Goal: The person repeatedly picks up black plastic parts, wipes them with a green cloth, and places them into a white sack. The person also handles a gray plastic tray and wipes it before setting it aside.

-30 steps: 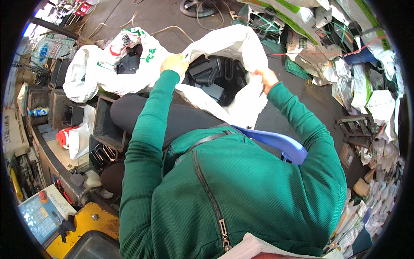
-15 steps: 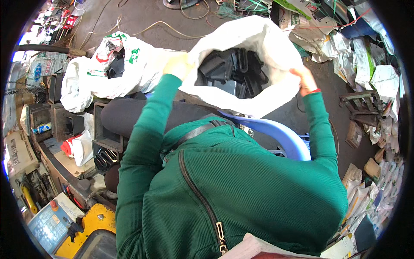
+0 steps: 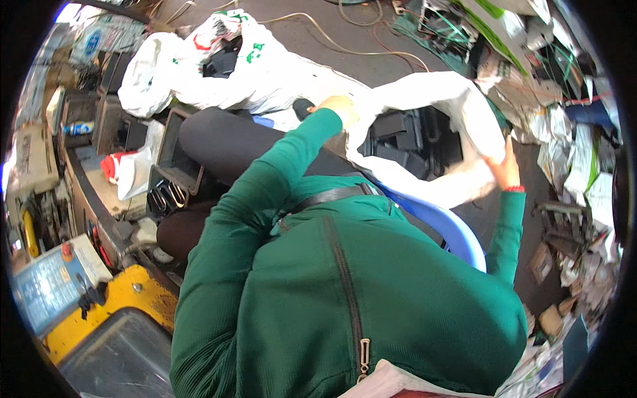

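Observation:
A large white woven sack (image 3: 434, 190) stands in front of me with its mouth spread. Inside it lie several black plastic pieces (image 3: 401, 132), boxy and channel-like in shape. On the sack's left rim is my left hand (image 3: 341, 109), closed on the fabric; bright light washes out its fingers. My right hand (image 3: 507, 167) grips the opposite rim, fingers folded over the edge and partly hidden by it. A red band circles the right wrist.
Left of the sack, a second white sack (image 3: 275, 76) with printed patches holds black pieces. A blue plastic chair (image 3: 458, 232) is beneath me. Grey bins (image 3: 179, 142) and a yellow machine with a control panel (image 3: 50, 275) stand left. Piled sacks and scrap line the right.
My view has turned, so the surroundings sit differently. The sack's mouth is lower and looks narrower, and both hands have come down with its rim, still holding it.

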A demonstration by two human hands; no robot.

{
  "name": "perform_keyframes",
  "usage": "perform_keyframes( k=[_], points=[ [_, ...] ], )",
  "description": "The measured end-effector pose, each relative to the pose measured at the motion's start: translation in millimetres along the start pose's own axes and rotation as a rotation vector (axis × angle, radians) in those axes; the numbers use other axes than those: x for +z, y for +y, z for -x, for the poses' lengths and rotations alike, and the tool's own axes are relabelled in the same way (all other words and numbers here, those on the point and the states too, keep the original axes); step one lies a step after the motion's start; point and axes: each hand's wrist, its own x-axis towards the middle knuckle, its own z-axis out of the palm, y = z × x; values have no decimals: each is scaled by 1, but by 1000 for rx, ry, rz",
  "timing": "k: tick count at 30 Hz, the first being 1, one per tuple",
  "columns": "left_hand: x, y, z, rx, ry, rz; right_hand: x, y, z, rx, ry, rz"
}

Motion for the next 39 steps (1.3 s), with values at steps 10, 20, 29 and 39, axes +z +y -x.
perform_keyframes(
  k=[10, 20, 29, 39],
  points=[
    [-39, -16, 63, 28, 367, 240, 19, -206, 14, -880, -599, -149],
    [-26, -142, 297, -36, 944, 1949, 5, -443, 31, -1078, -1159, -607],
    [38, -214, 327, -193, 1363, 1891, 152, -627, 142, -792, -1874, -726],
    [-14, -480, 422, -989, 1813, 579, 215, -814, 124, -292, -1497, -1411]
  ],
)
